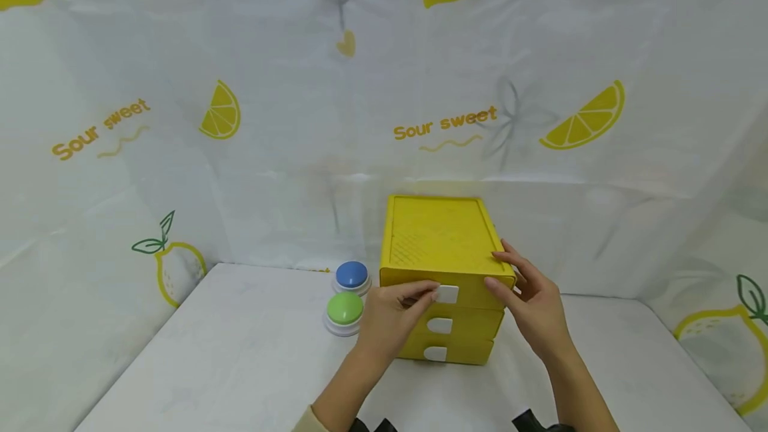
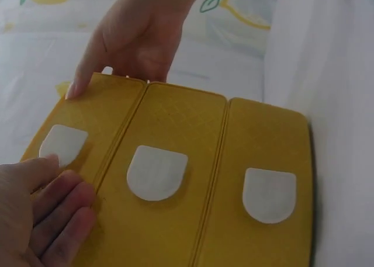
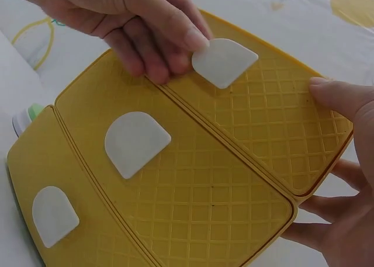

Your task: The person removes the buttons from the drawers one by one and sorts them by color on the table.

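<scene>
A yellow three-drawer box (image 1: 447, 232) stands on the white table, each drawer front bearing a white rounded tab. My left hand (image 1: 393, 315) pinches the top drawer's white tab (image 3: 224, 62) between thumb and index finger, the other fingers curled below. At the box's upper right corner, my right hand (image 1: 537, 312) grips it, thumb on the front and fingers around the side. The middle tab (image 2: 158, 172) and bottom tab (image 2: 269, 195) are untouched. All three drawer fronts sit flush with one another.
Left of the box are a blue push button (image 1: 351, 275) and a green push button (image 1: 345, 309) on white bases. A white lemon-print sheet (image 1: 288, 119) hangs behind the table (image 1: 240, 352).
</scene>
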The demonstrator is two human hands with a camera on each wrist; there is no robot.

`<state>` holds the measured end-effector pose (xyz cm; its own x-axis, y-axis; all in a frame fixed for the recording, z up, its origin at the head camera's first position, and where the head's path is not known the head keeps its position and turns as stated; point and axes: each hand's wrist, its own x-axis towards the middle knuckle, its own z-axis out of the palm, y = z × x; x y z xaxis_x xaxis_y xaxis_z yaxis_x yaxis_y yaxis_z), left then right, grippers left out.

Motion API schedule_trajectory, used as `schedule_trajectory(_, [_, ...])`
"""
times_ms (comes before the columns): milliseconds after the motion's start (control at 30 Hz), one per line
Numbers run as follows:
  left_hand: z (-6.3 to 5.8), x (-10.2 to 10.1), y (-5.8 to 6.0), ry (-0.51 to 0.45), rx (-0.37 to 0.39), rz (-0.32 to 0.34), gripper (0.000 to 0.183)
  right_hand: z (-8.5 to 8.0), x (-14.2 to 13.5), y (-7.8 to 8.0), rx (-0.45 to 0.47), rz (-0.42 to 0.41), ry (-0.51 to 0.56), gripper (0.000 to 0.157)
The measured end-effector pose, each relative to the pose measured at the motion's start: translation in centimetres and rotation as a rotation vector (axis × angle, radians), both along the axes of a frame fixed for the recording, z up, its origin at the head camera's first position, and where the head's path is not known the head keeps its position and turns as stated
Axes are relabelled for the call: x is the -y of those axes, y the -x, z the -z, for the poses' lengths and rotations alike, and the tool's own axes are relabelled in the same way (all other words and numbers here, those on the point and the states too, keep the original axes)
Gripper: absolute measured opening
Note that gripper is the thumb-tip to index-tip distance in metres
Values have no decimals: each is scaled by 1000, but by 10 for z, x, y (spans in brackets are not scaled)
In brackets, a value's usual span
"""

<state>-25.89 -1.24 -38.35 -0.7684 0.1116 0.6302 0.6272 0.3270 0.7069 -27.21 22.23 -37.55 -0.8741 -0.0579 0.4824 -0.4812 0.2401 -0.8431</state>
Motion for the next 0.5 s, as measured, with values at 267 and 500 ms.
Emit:
schedule_trajectory(267, [24, 3, -6, -23, 157, 5, 13, 0, 0, 1, 20, 9, -2, 42])
schedule_trajectory(500, [33, 1, -4, 102, 299, 21, 16, 1, 2, 1, 3, -8, 39, 42])
